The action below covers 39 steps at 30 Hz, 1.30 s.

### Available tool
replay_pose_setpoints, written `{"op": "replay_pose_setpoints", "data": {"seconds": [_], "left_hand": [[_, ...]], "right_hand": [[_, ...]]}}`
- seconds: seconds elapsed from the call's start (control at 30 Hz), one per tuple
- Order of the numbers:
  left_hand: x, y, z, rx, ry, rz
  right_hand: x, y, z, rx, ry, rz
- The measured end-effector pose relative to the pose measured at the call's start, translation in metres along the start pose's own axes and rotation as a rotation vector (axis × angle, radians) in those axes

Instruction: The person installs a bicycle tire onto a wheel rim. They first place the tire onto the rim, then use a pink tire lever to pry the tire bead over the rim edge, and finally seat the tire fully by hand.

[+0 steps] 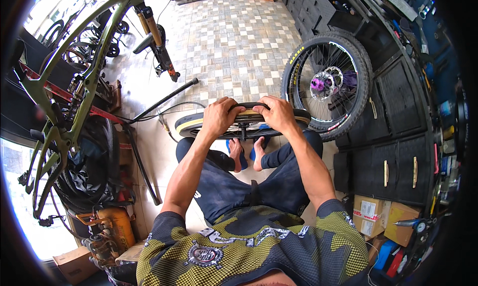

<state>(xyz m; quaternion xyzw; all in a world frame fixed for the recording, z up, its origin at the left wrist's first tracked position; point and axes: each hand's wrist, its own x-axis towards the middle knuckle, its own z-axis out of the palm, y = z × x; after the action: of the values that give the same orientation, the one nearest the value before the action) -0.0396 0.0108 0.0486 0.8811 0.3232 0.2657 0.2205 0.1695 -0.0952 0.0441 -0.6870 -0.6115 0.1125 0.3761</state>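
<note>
At frame centre, across my knees: the wheel (199, 124), lying flat. My left hand (219, 117) and right hand (280, 114) both clamp over the black tyre (249, 106) at its near edge, fingers curled, thumbs close together. Judgement: press evenly with both, working outward. A second wheel (328, 81) leans on the dark cabinet (398, 121), right; green bike frame (64, 101) crowds the left.

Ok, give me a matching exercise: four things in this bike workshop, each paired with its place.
1. tan-walled tyre on the wheel
2. spoked wheel with purple hub
3. olive green bike frame
4. brown cardboard boxes

a. floor at lower right
b. under both hands
c. leaning on black cabinets
d. raised at the person's left

Pairs: 1-b, 2-c, 3-d, 4-a
</note>
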Motion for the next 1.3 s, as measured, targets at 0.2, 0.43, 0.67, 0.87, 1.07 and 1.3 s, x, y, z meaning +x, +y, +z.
{"op": "replay_pose_setpoints", "data": {"seconds": [0.2, 0.43, 0.67, 0.87, 1.07, 1.3], "left_hand": [[-0.009, 0.002, 0.002, 0.167, -0.072, 0.173], [-0.012, 0.004, 0.005, 0.169, -0.017, 0.144], [0.005, -0.005, 0.023, 0.246, 0.083, 0.322], [0.025, -0.002, 0.043, 0.250, 0.191, 0.044], [0.052, 0.006, 0.052, 0.171, 0.076, -0.136], [0.070, 0.022, 0.061, 0.178, -0.182, -0.262]], "right_hand": [[0.001, -0.005, -0.013, -0.021, -0.207, 0.117], [-0.006, 0.004, -0.001, -0.078, -0.080, -0.133], [-0.004, 0.014, 0.017, -0.229, 0.182, -0.271], [0.012, 0.013, 0.032, -0.241, 0.306, -0.144], [0.039, 0.022, 0.017, -0.219, 0.045, 0.190], [0.053, 0.040, -0.007, -0.222, -0.250, 0.323]]}}
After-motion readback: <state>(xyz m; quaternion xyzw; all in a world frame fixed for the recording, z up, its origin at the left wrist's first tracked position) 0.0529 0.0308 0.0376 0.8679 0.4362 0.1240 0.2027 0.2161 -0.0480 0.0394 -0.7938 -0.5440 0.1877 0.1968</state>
